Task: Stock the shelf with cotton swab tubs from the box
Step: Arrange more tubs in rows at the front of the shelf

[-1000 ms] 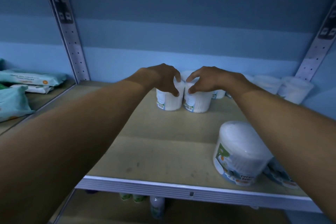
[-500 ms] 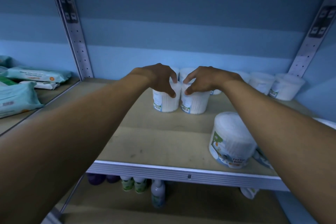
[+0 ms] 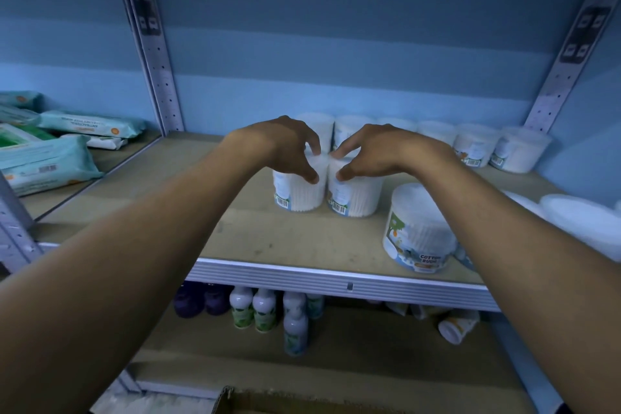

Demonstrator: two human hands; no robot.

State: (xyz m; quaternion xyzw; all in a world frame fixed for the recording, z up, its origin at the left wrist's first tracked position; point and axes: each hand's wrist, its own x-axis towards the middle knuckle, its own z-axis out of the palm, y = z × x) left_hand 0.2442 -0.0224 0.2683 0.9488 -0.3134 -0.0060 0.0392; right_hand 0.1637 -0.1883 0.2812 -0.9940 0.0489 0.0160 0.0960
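Observation:
Two small white cotton swab tubs stand side by side, touching, in the middle of the wooden shelf. My left hand grips the left tub from above, thumb on its front and fingers over the lid. In the same way my right hand grips the right tub. Behind them a row of several small tubs lines the back wall. A larger tub labelled cotton buds stands near the shelf's front edge under my right forearm. A cardboard box edge shows at the bottom.
Packs of wipes lie on the neighbouring shelf to the left, past a perforated metal upright. More white tubs sit at the far right. Several bottles and a fallen tub are on the lower shelf.
Both hands stay on the two front tubs. The view has pulled back and down, bringing the lower shelf's bottles and the box edge into sight.

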